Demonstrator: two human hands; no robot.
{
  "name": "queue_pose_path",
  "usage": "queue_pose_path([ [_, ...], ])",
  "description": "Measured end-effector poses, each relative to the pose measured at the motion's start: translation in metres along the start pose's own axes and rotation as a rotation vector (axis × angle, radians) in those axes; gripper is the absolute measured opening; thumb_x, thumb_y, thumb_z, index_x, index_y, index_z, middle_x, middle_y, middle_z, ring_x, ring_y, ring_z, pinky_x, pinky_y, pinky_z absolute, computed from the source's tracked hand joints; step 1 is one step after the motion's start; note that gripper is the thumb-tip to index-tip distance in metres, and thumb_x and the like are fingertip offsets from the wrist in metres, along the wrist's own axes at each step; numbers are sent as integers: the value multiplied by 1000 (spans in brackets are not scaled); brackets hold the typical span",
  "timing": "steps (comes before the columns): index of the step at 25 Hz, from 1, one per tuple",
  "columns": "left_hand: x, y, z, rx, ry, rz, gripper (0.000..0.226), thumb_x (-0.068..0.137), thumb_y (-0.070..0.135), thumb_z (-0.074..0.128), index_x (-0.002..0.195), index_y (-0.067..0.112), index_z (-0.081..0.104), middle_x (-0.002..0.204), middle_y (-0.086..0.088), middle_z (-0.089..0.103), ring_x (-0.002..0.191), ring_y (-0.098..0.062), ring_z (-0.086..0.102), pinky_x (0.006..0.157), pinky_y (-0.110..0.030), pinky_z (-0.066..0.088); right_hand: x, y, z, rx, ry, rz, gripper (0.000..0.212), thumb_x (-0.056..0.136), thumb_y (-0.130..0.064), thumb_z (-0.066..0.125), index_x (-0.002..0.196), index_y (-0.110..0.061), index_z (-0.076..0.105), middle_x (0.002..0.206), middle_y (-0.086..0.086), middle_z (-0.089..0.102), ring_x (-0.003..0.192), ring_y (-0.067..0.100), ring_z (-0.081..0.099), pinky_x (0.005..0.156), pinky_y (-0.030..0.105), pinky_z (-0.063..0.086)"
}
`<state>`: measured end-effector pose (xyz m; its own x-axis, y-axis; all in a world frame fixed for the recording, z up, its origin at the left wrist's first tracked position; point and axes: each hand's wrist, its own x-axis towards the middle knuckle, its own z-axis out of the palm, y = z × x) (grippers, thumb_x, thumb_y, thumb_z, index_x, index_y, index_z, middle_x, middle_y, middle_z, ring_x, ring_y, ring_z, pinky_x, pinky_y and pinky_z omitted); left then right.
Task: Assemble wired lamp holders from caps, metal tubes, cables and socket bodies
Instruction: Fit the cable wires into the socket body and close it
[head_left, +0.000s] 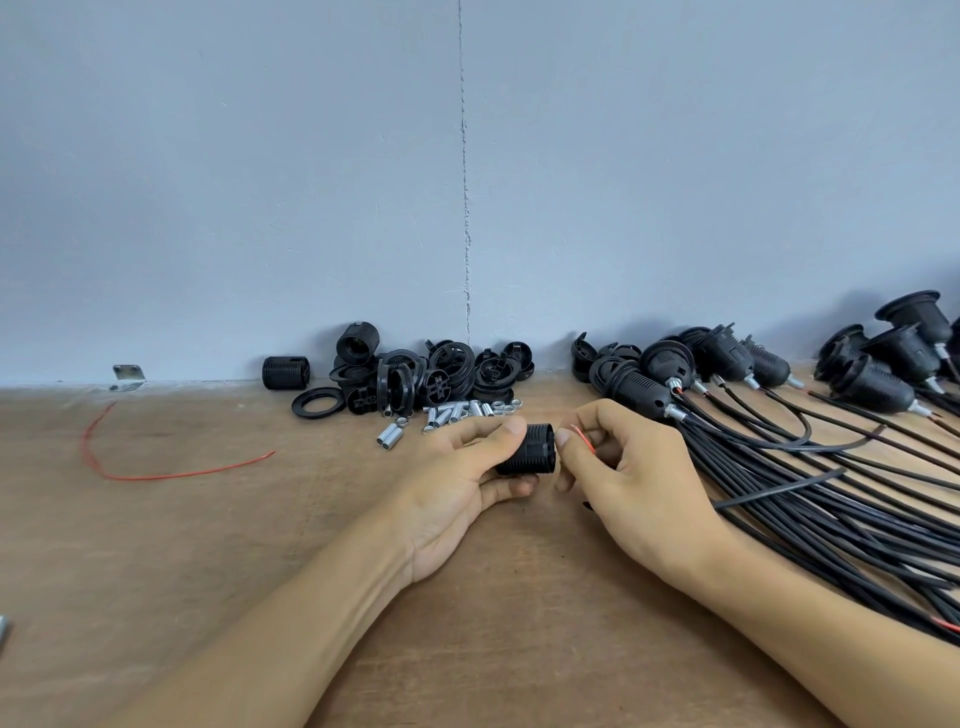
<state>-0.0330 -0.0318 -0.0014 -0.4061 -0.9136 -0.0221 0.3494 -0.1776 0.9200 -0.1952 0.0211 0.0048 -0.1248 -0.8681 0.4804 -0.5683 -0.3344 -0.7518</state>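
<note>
**Socket body (525, 451) gripped at mid-table, a wire pinched at its end**

The socket body, black and ribbed, lies on its side in the left hand (462, 467), just above the table (208, 545) near its middle. The thumb lies over the top and the other fingers curl beneath, so the hand is closed round it. The right hand (631, 480) meets it from the other side. Its thumb and forefinger are curled tight and pinch a red wire (584, 439) just at the body's right end. Whether the wire enters the body cannot be told.

Behind the hands, against the wall (311, 182), sits a heap of black parts (415, 371): caps, rings and more bodies. One body (284, 372) lies apart at the left of the heap, with a flat ring (318, 402) just in front. Short metal tubes (457, 413) and small nuts are scattered between the heap and the left hand.

To the right, finished holders (727, 358) lie in a row by the wall. Their black cables (831, 499) fan toward the near right edge and pass under the right forearm.

Well to the left, a loose wire (156, 474), also red, curves over the table, and a small metal bracket (127, 375) stands at the wall's foot.
</note>
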Motion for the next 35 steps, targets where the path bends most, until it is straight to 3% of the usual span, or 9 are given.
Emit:
queue_pose_path([
  [5, 1, -3, 1, -44, -9, -4, 44, 80, 23, 69, 111, -8, 67, 94, -19, 71, 71, -20, 66, 62, -24, 56, 1, 2, 0, 46, 8, 13, 15, 97, -19, 62, 83, -23, 64, 67, -7, 72, 58, 1, 59, 59, 12, 40],
  [11, 1, -2, 0, -77, -32, -10, 39, 80, 23, 71, 107, -6, 69, 92, -17, 75, 76, -23, 74, 62, -23, 58, 2, 4, -1, 91, 3, 45, 15, 96, -22, 63, 81, -21, 64, 67, 0, 66, 54, 6, 47, 56, 24, 39],
  [16, 0, -2, 0, -45, -11, 5, 47, 80, 21, 70, 114, -10, 65, 94, -21, 70, 71, -22, 69, 60, -24, 55, 2, 4, -2, 42, -18, 36, 14, 96, -21, 62, 82, -23, 64, 74, 5, 71, 59, 17, 54, 59, 29, 45],
  [20, 0, -2, 1, -10, 5, 37, 56, 80, 20, 70, 121, -17, 60, 97, -26, 64, 67, -21, 61, 57, -23, 52, 1, 2, -3, 20, -32, 9, 17, 95, -16, 62, 80, -24, 63, 69, -2, 72, 52, 2, 49, 53, 17, 40],
  [24, -1, -3, 1, 13, 5, 62, 54, 79, 20, 71, 118, -16, 62, 94, -25, 66, 66, -21, 61, 56, -23, 51, 0, 1, -3, -2, -24, -23, 23, 94, -12, 64, 76, -26, 61, 66, -12, 69, 52, -1, 50, 53, 11, 36],
  [32, -1, -4, 0, 66, 0, 89, 41, 78, 20, 73, 107, -7, 68, 87, -19, 70, 64, -20, 62, 56, -22, 51, 0, 3, -4, -16, -29, -26, 26, 94, -13, 63, 73, -28, 59, 58, -22, 62, 49, 0, 47, 51, 10, 35],
  [35, 2, -2, -3, 101, 20, 74, 45, 79, 26, 73, 108, -7, 70, 86, -17, 68, 61, -17, 59, 55, -22, 50, 3, 5, -3, 29, -89, 9, 18, 96, -19, 62, 79, -24, 64, 67, -14, 72, 45, 0, 45, 50, 10, 35],
])
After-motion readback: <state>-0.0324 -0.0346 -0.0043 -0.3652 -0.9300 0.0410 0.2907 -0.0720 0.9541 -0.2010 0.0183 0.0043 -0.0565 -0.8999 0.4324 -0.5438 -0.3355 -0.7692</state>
